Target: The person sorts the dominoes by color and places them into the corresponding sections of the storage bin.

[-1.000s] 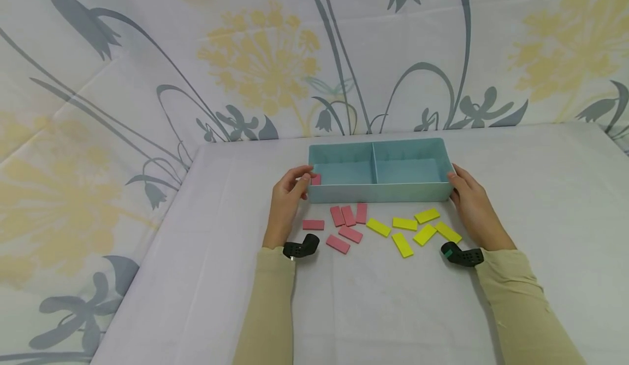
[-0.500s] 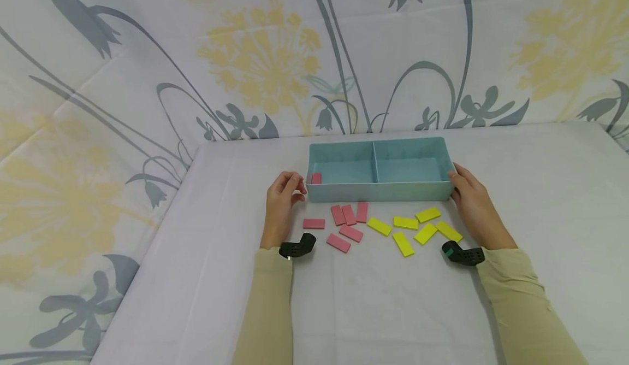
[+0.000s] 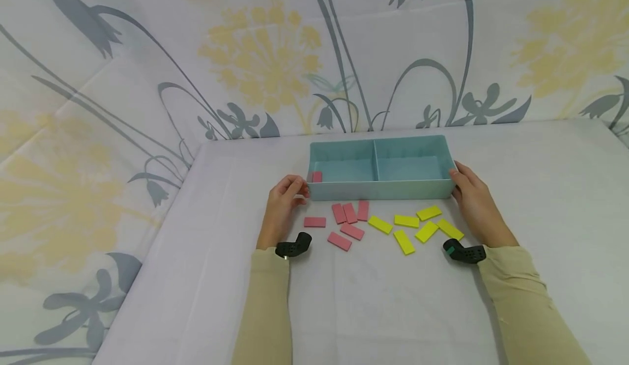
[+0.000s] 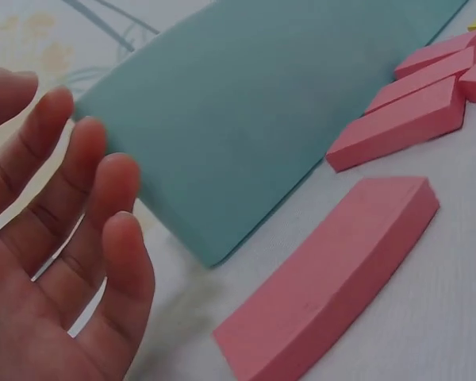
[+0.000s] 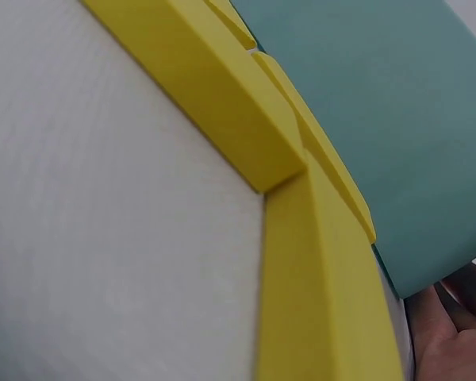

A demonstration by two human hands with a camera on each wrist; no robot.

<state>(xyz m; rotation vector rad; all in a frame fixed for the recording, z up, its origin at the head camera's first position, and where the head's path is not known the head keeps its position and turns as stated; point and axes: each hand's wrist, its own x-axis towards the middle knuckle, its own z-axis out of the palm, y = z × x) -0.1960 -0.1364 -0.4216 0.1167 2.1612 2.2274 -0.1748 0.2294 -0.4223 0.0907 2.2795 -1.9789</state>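
Note:
A light-blue tray (image 3: 383,190) with two compartments sits on the white cloth. One pink block (image 3: 316,177) stands in the near left corner of its left compartment. My left hand (image 3: 282,209) is beside the tray's left end, fingers loosely bent and holding nothing; the left wrist view shows the fingertips (image 4: 117,176) at the tray's corner, contact unclear. My right hand (image 3: 478,209) grips the right end, thumb at the near rim and fingers along the outer side. Several pink blocks (image 3: 314,222) and several yellow blocks (image 3: 406,221) lie in front of the tray.
A white cloth (image 3: 373,310) covers the table. Behind and to the left hangs a floral curtain (image 3: 275,53). In the right wrist view, yellow blocks (image 5: 222,95) lie close to the tray's wall. The tray's divider (image 3: 375,160) separates its two compartments.
My left hand has drawn back from the pink block in the left compartment to outside the tray's left end. The block stays inside. My right hand keeps its grip.

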